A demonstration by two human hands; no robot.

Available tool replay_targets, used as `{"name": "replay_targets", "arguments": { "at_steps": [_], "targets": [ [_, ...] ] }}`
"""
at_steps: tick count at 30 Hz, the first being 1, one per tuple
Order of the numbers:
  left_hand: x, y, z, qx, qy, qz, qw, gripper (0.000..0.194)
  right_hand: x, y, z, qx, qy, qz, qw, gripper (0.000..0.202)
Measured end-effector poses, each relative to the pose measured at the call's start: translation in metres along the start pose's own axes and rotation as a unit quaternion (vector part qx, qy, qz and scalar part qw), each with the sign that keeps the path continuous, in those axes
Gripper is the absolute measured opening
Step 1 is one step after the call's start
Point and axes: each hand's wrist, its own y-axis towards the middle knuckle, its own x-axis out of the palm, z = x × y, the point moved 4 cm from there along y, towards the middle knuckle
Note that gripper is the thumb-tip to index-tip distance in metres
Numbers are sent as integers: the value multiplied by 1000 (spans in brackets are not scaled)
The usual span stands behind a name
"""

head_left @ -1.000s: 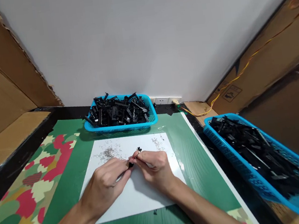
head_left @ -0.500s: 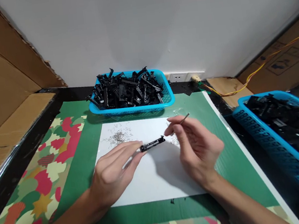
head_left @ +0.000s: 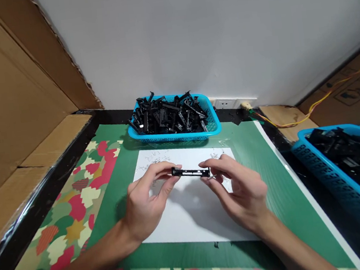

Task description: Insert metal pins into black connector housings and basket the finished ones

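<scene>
Between both hands, a slim black plastic part [head_left: 190, 172] with long slots is held level above a white sheet [head_left: 190, 221]. My left hand [head_left: 151, 200] pinches its left end between thumb and fingers. At the right end, my right hand [head_left: 239, 189] grips the part with thumb and index finger. A thin metal tool [head_left: 214, 176] also lies in my right hand, mostly hidden by the fingers. Small metal pieces [head_left: 156, 157] are scattered at the sheet's upper left, partly behind my left hand, and another small heap [head_left: 214, 155] is at its upper right.
A blue basket [head_left: 173, 136] heaped with black parts stands behind the sheet. Another blue basket [head_left: 347, 189] of black pieces is at the right. Cardboard [head_left: 6, 86] borders the left side. A yellow cable [head_left: 315, 112] runs from a wall socket. Tiny black bits [head_left: 216, 245] lie below the sheet.
My right hand has moved in and now grips the part's right end, its tool turned and mostly hidden. The black part is turned to a level position. The view has shifted slightly.
</scene>
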Motion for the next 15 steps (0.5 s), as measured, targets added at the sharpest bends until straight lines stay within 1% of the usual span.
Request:
{"name": "replay_targets", "arguments": {
  "at_steps": [3, 5, 6, 7, 9, 10, 12, 15],
  "targets": [
    [-1, 5, -4, -24, -21, -27, 999, 20, 1, 2, 1, -14, -33, 6, 999, 34],
    [-2, 8, -5, -21, -9, -44, 999, 18, 3, 4, 5, -2, -48, -3, 999, 33],
    [-3, 11, -5, -17, 2, -39, 999, 17, 5, 6, 8, 14, -54, -10, 998, 31],
    [-5, 13, -6, -15, 10, -25, 1000, 17, 8, 7, 12, 37, -59, -18, 997, 28],
    [-11, 17, -11, -32, 9, 22, 999, 20, 17, 12, 21, 94, -75, -42, 992, 21],
    [-13, 19, -15, -49, -3, 51, 998, 21, 22, 15, 25, 118, -83, -56, 988, 19],
    [-17, 21, -23, -92, -45, 90, 991, 23, 33, 22, 32, 147, -100, -90, 980, 16],
    [-17, 24, -30, -124, -107, 108, 980, 23, 46, 34, 38, 165, -120, -127, 971, 12]
  ]
}}
